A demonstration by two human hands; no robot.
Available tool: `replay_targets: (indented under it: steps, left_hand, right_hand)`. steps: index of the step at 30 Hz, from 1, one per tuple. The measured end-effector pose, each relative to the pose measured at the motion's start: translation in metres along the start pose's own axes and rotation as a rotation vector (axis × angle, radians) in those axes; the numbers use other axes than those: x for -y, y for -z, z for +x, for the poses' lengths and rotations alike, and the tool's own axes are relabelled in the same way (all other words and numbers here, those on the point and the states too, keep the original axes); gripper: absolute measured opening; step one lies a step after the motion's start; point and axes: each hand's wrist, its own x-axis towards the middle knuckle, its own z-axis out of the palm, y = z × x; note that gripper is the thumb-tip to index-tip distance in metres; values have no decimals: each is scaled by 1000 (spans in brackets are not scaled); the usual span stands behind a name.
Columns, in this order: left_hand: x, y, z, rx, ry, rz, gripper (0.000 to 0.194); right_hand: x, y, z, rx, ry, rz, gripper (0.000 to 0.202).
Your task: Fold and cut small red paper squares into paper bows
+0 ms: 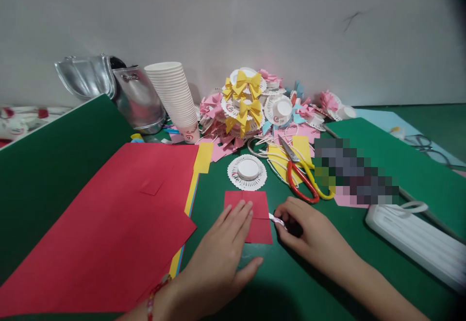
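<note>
A small red paper square point(261, 204) with crease lines lies in front of me on the green table. My left hand point(225, 243) rests flat across its left part, fingers stretched out. Just off the square's right edge, my right hand point(298, 226) pinches a narrow white strip point(277, 219) with pinkish marks. The strip's tip meets the edge of the red paper, and its other end is hidden by the fingers. Behind the square stands a little white paper hat point(248, 169) with a slit, scalloped brim.
Large red paper sheets point(102, 233) cover the left side. Scissors point(306, 175) with red and yellow handles lie on yellow paper at right. Farther back are stacked paper cups point(173, 97), a silver bag point(138, 97) and piled bow-trimmed paper hats point(247, 112). A white power strip point(418, 243) lies right.
</note>
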Motion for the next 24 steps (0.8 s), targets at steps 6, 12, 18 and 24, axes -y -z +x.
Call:
replay_targets:
  steps: [6,12,18,24]
  left_hand:
    - [-1,1,1,61,-16,25,59]
    - [0,0,-1,55,-2,10,60]
    - [0,-2,-1,55,-13,-7,60]
    - [-1,0,1,85,-6,4,61]
  right_hand:
    - [-4,1,1,-24,88,5,10]
    - [-11,7,3,41,181,35,10]
    - [-11,8,2,26,174,11,10]
    - [-11,10,2,67,127,83,8]
